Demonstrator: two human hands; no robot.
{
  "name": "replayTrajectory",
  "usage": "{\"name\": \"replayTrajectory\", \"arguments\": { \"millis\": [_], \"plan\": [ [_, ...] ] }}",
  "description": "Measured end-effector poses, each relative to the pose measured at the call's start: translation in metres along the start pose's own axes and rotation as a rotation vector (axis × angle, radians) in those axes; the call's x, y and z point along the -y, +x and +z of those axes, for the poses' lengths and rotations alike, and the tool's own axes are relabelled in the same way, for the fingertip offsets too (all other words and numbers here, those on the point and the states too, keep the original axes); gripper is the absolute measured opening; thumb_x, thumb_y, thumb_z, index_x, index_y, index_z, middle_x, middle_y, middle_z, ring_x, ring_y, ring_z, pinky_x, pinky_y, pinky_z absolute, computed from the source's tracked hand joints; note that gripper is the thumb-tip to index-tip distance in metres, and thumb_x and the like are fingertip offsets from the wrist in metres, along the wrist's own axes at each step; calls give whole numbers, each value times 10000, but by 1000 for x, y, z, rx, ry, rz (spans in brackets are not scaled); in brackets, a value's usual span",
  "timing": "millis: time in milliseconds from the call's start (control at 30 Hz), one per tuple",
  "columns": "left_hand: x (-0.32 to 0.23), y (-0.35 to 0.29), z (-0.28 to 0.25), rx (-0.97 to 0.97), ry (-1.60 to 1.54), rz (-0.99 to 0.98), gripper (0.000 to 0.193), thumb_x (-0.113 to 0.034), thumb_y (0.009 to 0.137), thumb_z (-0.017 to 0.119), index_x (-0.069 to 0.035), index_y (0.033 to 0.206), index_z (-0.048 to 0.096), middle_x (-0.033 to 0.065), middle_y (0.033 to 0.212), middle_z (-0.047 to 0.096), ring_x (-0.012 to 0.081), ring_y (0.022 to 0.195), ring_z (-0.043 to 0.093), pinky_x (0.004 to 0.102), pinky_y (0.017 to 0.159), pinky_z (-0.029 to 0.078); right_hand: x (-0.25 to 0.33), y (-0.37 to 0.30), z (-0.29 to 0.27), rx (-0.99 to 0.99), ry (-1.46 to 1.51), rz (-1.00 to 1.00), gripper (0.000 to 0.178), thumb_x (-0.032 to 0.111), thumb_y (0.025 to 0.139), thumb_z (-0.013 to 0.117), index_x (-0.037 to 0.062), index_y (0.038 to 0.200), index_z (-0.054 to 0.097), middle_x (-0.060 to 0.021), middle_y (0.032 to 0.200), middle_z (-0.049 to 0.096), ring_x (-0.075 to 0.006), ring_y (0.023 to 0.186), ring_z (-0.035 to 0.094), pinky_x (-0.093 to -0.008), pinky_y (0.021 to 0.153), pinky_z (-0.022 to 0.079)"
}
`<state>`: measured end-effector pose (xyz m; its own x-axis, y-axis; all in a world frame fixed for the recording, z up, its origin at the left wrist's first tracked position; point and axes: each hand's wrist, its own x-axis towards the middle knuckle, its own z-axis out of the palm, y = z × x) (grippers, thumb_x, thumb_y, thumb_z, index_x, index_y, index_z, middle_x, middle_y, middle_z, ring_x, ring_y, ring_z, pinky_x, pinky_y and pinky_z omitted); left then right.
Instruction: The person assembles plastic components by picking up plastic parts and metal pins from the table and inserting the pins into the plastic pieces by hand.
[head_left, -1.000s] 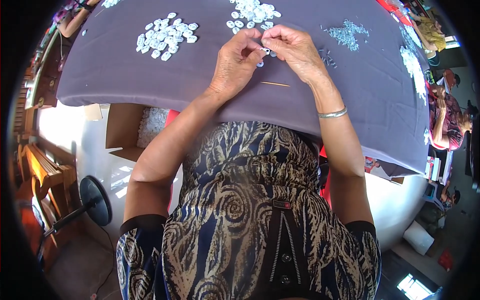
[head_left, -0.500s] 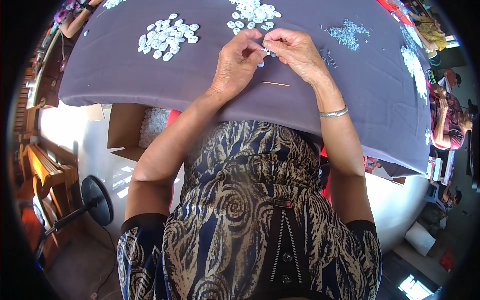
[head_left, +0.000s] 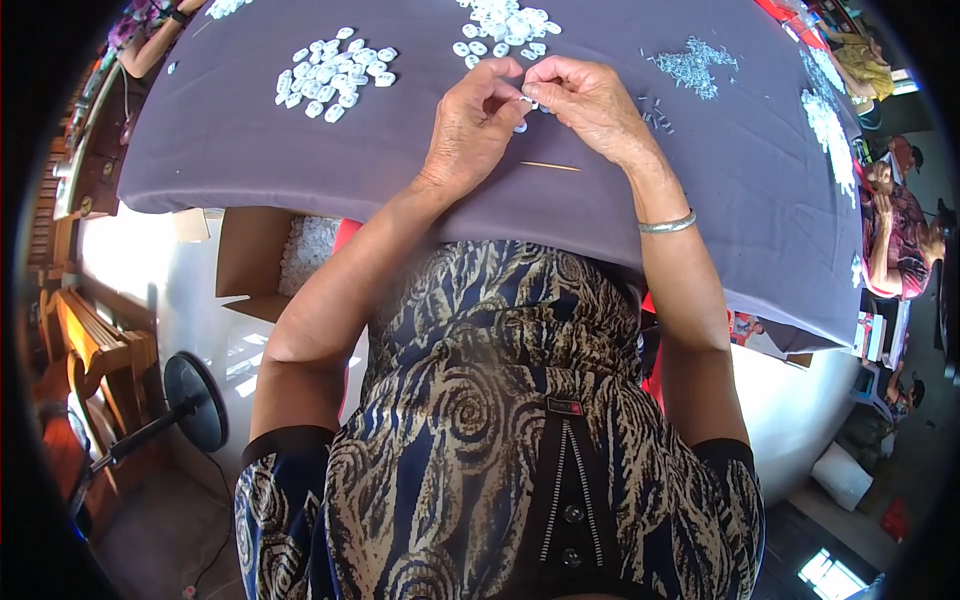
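Note:
Over the dark tablecloth (head_left: 400,165), my left hand (head_left: 474,128) pinches a small white plastic piece (head_left: 533,103) between thumb and fingers. My right hand (head_left: 592,108) comes to the same piece from the other side, thumb and forefinger pressed together at its edge. Whatever is between the right fingertips is too small to make out. Just below the fingers, a bit of another pale piece (head_left: 520,128) shows, partly hidden by my left hand. Nearer to me lies a thin wooden toothpick-like stick (head_left: 550,166).
White oval plastic pieces lie in a loose pile (head_left: 338,75) at left and another pile (head_left: 508,28) beyond my hands. Small metal pins (head_left: 695,68) are heaped at right, with several strays (head_left: 656,116) nearer. A cardboard box (head_left: 258,250) stands below the table edge. Other people sit around.
My right fingertips have shifted slightly left at the white piece. My left hand has hardly moved and keeps its pinch.

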<state>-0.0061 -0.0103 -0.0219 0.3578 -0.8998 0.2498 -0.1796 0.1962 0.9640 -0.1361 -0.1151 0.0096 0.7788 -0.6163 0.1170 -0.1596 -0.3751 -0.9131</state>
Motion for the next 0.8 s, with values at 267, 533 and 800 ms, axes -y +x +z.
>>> {"name": "replayTrajectory", "arguments": {
  "millis": [267, 533, 800],
  "plan": [
    [4, 1, 0, -35, 76, 29, 283, -25, 846, 610, -24, 1109, 506, 43, 760, 621, 95, 683, 575, 248, 657, 488, -1, 1, 5, -37, -155, -53, 129, 142, 882, 613, 16, 870, 638, 50, 683, 541, -23, 632, 446, -204, 549, 371],
    [3, 1, 0, -70, 19, -10, 269, -40, 844, 626, -26, 1084, 506, 39, 757, 622, 90, 667, 565, 245, 630, 482, 9, -4, 17, -168, -247, 4, 134, 143, 865, 607, 15, 848, 640, 35, 647, 537, -29, 598, 440, -211, 526, 368],
    [0, 0, -5, 2, -7, -2, 276, -30, 858, 613, -21, 1115, 512, 20, 758, 607, 77, 672, 559, 228, 626, 480, 9, -4, 14, -139, -204, -40, 127, 145, 874, 610, 20, 874, 630, 46, 661, 532, -23, 597, 431, -209, 521, 358]
  ]
}}
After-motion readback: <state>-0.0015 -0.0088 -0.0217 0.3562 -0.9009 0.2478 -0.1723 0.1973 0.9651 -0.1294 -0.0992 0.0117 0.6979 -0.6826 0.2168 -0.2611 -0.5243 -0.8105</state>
